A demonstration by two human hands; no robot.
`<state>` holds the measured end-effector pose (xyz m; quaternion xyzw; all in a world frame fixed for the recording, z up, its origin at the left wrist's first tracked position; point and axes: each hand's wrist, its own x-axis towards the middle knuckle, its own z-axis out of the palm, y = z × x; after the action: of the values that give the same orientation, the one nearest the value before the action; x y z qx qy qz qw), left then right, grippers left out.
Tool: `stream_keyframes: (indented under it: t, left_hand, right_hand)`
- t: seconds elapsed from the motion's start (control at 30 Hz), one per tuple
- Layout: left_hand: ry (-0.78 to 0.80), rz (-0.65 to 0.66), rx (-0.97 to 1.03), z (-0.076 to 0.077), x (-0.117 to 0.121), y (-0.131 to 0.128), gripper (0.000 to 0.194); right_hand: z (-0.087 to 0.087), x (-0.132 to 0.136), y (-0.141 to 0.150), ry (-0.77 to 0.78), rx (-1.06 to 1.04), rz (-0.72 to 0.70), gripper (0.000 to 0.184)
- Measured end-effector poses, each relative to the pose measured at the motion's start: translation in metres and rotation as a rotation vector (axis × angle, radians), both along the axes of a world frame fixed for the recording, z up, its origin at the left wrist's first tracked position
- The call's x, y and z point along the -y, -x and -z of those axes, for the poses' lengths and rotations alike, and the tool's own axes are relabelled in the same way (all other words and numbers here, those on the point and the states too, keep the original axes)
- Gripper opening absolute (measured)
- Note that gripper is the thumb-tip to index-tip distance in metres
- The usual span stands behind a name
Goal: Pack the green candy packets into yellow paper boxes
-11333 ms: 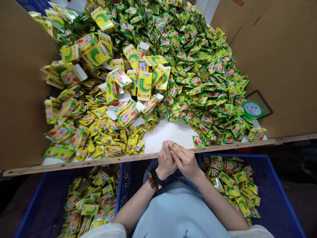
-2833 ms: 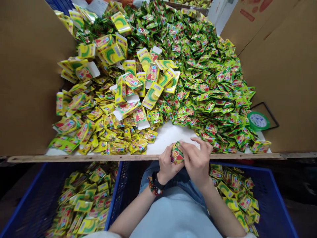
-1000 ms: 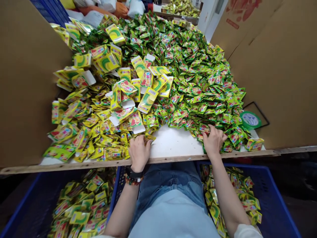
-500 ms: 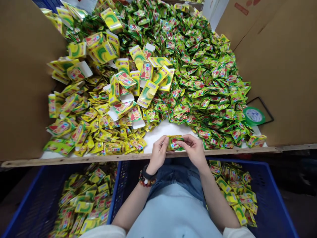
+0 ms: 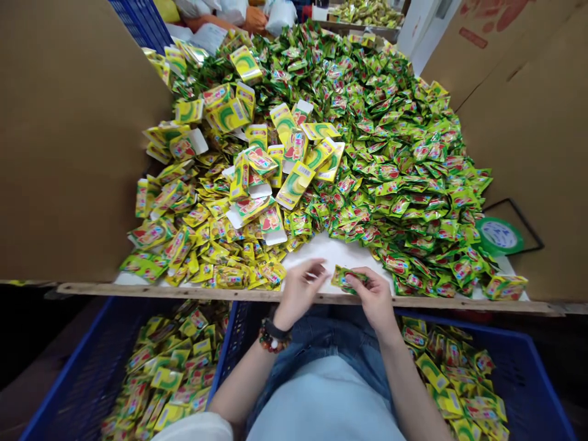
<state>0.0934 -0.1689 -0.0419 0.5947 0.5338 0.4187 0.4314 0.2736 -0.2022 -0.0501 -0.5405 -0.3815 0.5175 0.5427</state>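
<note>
The right hand (image 5: 374,300) is pinching a small yellow-green foil sachet (image 5: 339,275) between thumb and curled fingers, with the sachet's free end projecting leftward past the fingertips, just above the wooden edge strip (image 5: 184,289). The left hand (image 5: 299,286) is holding just apart from the sachet, its fingers loosely spread over the white tabletop (image 5: 342,254). A beaded bracelet (image 5: 271,339) and a black wristband (image 5: 275,329) are sitting on the left wrist. A heap of sachets (image 5: 404,165) and flat printed yellow cartons (image 5: 294,184) is lying beyond the hands. Blue plastic crates (image 5: 78,373) holding more sachets are standing below the edge strip on either side.
</note>
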Motion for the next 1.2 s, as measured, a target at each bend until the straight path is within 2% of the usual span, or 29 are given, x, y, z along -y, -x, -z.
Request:
stream_keyframes:
  t: [0.03,0.07,0.1,0.17,0.23,0.27,0.33,0.47,0.53,0.67,0.77,0.83,0.9,1.0,1.1,1.2]
  left_hand:
    - [-0.114,-0.142,-0.157,-0.006,-0.013,0.016,0.036]
    - [-0.194,-0.344,-0.321,-0.013,-0.027,0.035,0.036]
    - [-0.212,-0.53,-0.475,-0.02,-0.043,0.053,0.037]
    - [-0.076,-0.738,-0.712,-0.032,-0.074,0.087,0.039]
    - [0.054,-0.712,-0.788,-0.037,-0.098,0.11,0.039]
    - [0.085,-0.667,-0.762,-0.036,-0.105,0.117,0.036]
    - [0.087,-0.558,-0.589,-0.03,-0.112,0.123,0.031]
    - [0.088,-0.404,-0.103,-0.018,-0.098,0.114,0.032]
    - [0.056,-0.394,-0.018,-0.016,-0.084,0.107,0.034]
    - [-0.131,-0.462,-0.109,-0.017,-0.06,0.082,0.035]
    - [-0.202,-0.485,-0.218,-0.015,-0.047,0.053,0.04]
    - [-0.213,-0.421,-0.276,-0.011,-0.035,0.029,0.045]
    - [-0.229,-0.296,-0.351,-0.005,-0.019,0.005,0.047]
    - [-0.338,-0.099,-0.45,0.004,0.007,-0.022,0.047]
    - [-0.456,-0.045,-0.464,0.009,0.021,-0.036,0.05]
    - [-0.534,-0.045,-0.472,0.01,0.025,-0.041,0.046]
  right_hand:
    - [0.001,0.001,-0.004,-0.002,-0.009,0.059,0.023]
    - [0.003,0.001,-0.007,-0.005,-0.02,0.108,0.023]
    - [0.004,0.002,-0.011,-0.007,-0.031,0.139,0.023]
    - [0.006,0.004,-0.015,-0.012,-0.055,0.164,0.022]
    - [0.006,0.006,-0.014,-0.024,-0.071,0.151,0.018]
    - [0.005,0.007,-0.012,-0.033,-0.069,0.136,0.016]
    - [0.003,0.008,-0.007,-0.053,-0.05,0.104,0.012]
    - [-0.002,0.009,-0.005,-0.081,-0.008,0.065,0.009]
    - [-0.003,0.009,-0.007,-0.085,0.012,0.058,0.009]
    - [-0.004,0.01,-0.008,-0.077,0.034,0.032,0.011]
    - [-0.008,0.011,-0.003,-0.088,0.03,0.005,0.01]
    - [-0.013,0.012,0.001,-0.141,0.035,0.024,0.008]
    - [-0.022,0.012,0.004,-0.232,0.05,0.079,0.006]
    - [-0.038,0.008,0.002,-0.349,0.123,0.107,0.006]
    - [-0.055,0.003,-0.005,-0.34,0.328,-0.01,0.01]
    - [-0.067,0.002,-0.009,-0.27,0.609,-0.211,0.016]
